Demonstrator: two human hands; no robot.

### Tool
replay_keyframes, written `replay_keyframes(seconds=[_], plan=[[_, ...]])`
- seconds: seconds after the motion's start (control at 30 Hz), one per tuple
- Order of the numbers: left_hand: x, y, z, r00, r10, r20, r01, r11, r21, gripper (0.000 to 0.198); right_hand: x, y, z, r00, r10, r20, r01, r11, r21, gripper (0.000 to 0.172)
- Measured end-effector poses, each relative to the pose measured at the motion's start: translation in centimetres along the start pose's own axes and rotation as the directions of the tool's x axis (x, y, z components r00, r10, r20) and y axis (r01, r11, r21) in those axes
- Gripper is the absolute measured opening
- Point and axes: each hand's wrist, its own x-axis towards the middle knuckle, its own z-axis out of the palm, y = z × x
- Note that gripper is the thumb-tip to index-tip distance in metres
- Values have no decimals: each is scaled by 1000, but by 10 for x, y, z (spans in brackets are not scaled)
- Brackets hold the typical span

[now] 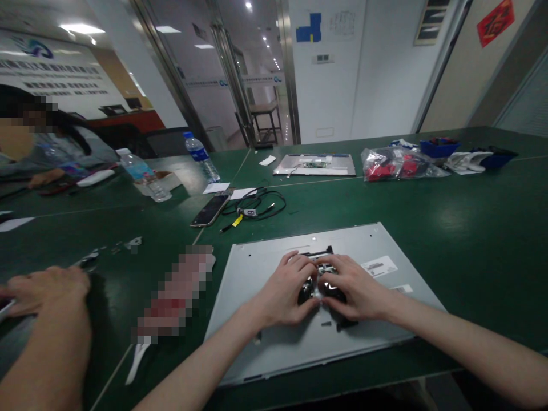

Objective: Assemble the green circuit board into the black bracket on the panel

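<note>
A grey metal panel (265, 342) lies flat on the green table (471, 228) in front of me. Both my hands rest on its middle, side by side. My left hand (286, 291) and my right hand (357, 288) curl their fingers over a small black part (322, 290) that sits at a dark opening (317, 252) in the panel. The fingers press together on that part, which is mostly hidden under them. White labels (379, 266) are stuck on the panel to the right of my right hand.
Another person's hand and forearm (47, 297) lie at the left, a second person sits far left. A phone (209, 210), black cable (257, 204), two water bottles (201, 155), another panel (317, 164) and bagged red parts (398, 162) lie farther back.
</note>
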Motion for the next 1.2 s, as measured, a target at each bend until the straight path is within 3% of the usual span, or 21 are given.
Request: replay_keyframes(seconds=[1.2], plan=[[1, -2, 6, 1000, -8, -2, 8, 1000, -4, 28, 1, 0, 1, 1000, -28, 2, 28, 995, -93, 11]])
